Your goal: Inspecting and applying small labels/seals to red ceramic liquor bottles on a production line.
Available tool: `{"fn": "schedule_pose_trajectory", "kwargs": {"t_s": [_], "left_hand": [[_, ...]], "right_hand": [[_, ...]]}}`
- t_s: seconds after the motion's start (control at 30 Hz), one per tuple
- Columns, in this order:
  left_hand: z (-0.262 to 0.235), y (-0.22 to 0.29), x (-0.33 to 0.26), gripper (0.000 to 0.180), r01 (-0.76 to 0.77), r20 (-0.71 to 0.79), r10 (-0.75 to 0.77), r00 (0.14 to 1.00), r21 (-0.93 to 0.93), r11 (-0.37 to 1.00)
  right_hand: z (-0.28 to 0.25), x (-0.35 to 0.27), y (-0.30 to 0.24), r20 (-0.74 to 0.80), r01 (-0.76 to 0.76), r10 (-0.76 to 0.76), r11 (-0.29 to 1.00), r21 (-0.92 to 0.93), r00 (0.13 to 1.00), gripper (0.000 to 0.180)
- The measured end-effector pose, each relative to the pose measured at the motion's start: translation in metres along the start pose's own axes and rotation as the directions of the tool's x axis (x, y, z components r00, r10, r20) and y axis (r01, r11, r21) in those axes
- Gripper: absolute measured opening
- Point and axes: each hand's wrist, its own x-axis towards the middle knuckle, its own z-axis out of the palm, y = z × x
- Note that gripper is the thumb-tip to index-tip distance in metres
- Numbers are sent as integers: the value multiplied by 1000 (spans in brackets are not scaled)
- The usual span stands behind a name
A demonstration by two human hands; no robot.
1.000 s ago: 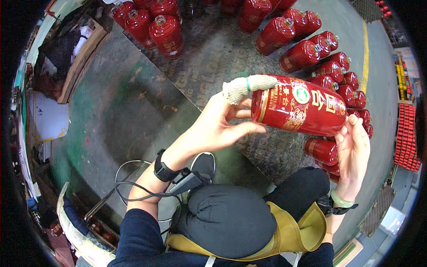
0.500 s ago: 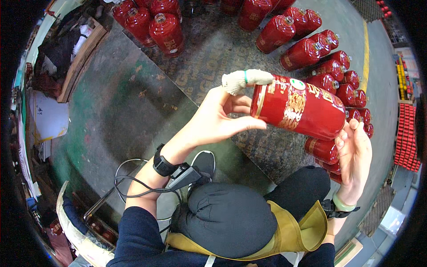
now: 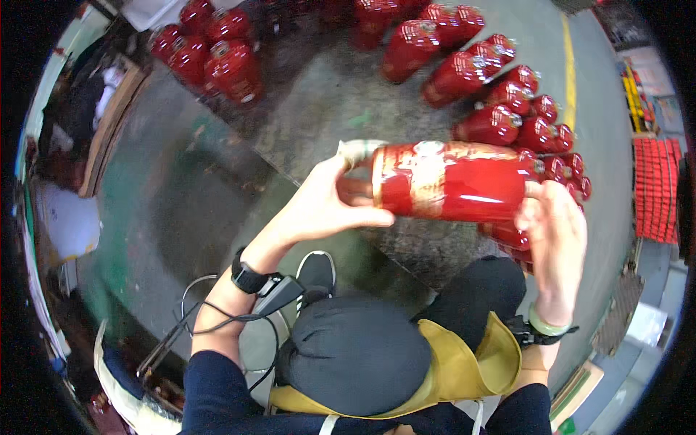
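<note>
A glossy red bottle [image 3: 478, 185] with gold decoration lies nearly level across my view, held up between both hands. My left hand [image 3: 315, 203] grips its base end, thumb along the near side; a pale cloth finger cover [image 3: 360, 150] sits over a finger on the far side. At the neck end, my right hand [image 3: 554, 235] has its fingers closed around the tip, so the neck is mostly hidden. Motion blur smears the bottle's print and the right fingers.
Many similar red bottles [image 3: 453, 76] stand on the floor mat beyond and to the right, with another group [image 3: 233, 71] at far left. A cable [image 3: 246, 315] hangs by my left forearm. Red stacked crates [image 3: 656, 192] are at the right edge, a wooden board [image 3: 109, 134] at left.
The bottle has swung closer to level and rolled about its length, so its printed face has shifted toward the far side. Both hands still hold it. The whole view has shifted slightly.
</note>
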Motion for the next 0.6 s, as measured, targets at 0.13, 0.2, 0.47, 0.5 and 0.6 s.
{"fn": "schedule_pose_trajectory", "kwargs": {"t_s": [0.13, 0.2, 0.47, 0.5, 0.6], "left_hand": [[-13, -19, -7, 104, 124, 58, -212, 976, 649, 750], [-23, -25, -13, 97, 239, -102, -219, 970, 544, 804], [-95, -12, -14, 69, 183, -592, 161, 790, 478, 859], [-103, -11, -13, 71, 166, -617, 248, 746, 534, 829], [-123, -11, -8, 80, 212, -721, 413, 557, 604, 768]], "right_hand": [[8, 6, 21, 77, 15, 5, 967, -255, 997, 22], [6, 18, 29, 105, 64, -22, 907, -417, 994, 21], [-47, 44, 32, 120, 158, -104, 723, -673, 987, 19], [-53, 44, 37, 137, 180, -117, 694, -698, 984, 18], [-68, 44, 55, 199, 259, -165, 591, -764, 966, 18]]}}
